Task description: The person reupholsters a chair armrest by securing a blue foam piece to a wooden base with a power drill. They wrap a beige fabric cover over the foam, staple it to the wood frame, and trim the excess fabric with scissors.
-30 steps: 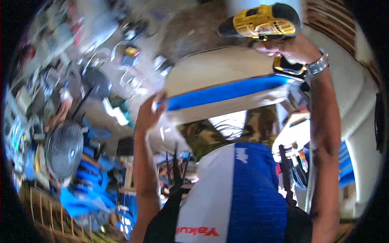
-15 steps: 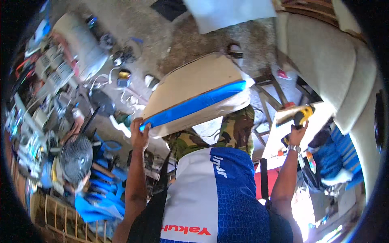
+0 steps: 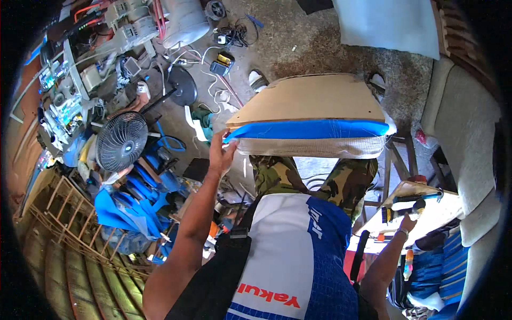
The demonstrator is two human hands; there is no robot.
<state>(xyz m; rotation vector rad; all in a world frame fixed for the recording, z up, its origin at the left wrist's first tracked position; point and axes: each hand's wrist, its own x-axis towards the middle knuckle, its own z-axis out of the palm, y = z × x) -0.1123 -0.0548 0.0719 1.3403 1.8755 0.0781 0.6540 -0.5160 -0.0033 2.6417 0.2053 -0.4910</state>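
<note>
A padded panel (image 3: pixel 314 101) with a tan board face, a blue strip along its near edge and a woven light fabric side rests across my thighs. My left hand (image 3: pixel 222 152) pinches its left corner, at the end of the blue strip (image 3: pixel 320 129). Off to the right, my right hand (image 3: pixel 407 223) is closed around the handle of a yellow and black cordless drill (image 3: pixel 388 215); part of the grip is hidden. The drill is at the top of a small light-coloured table (image 3: pixel 440 216). Just beyond it lies a hammer (image 3: pixel 418 198) with a dark handle.
On the left stand a black fan (image 3: pixel 122 141) and a heap of blue pieces (image 3: pixel 125 205). Cables and a yellow-black box (image 3: pixel 222 63) lie on the concrete floor. Beige upholstery (image 3: pixel 464 117) fills the right side, and a pale sheet (image 3: pixel 386 26) lies at the far side.
My right hand has lowered the drill toward the small table. The view has swung, shifting the surroundings. My left hand keeps its hold on the panel's corner.
</note>
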